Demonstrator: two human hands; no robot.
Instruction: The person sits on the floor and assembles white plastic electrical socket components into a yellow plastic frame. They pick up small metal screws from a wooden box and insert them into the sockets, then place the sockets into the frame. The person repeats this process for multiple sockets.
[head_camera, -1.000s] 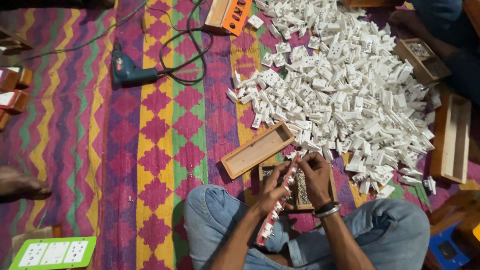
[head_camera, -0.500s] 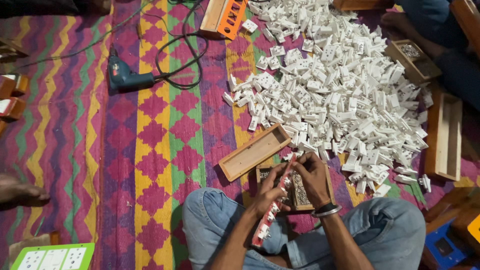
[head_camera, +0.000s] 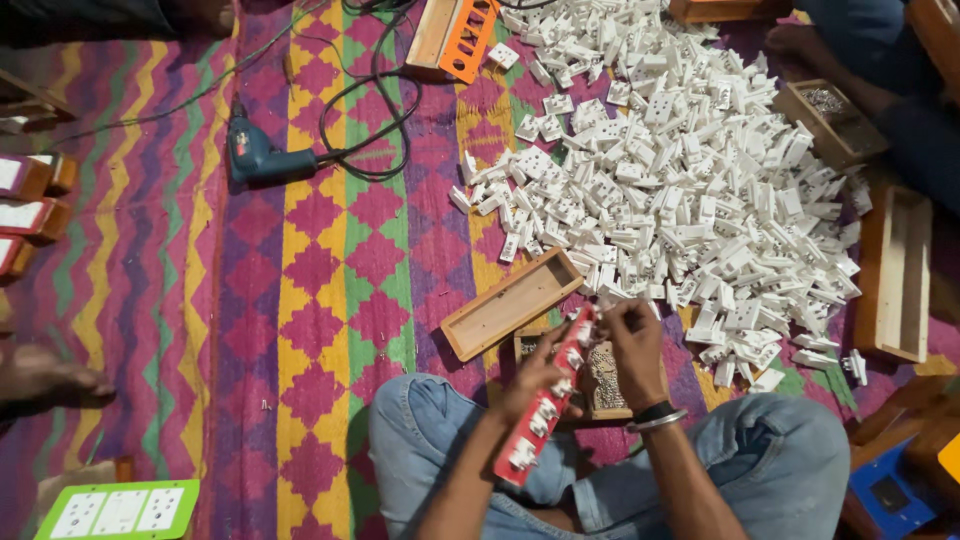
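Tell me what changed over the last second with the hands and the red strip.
Very little. The left hand still holds the long red strip with white sockets, and the right hand still works at its upper end, over the small wooden box of parts. Nothing was picked up or let go. The white socket pile, empty wooden tray and blue drill lie as before; only the camera view drifted.

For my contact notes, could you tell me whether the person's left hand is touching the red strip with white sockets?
Touching. The head view shows the left hand wrapped around the red strip, its fingers overlapping the edge, while the right hand works at the top end.
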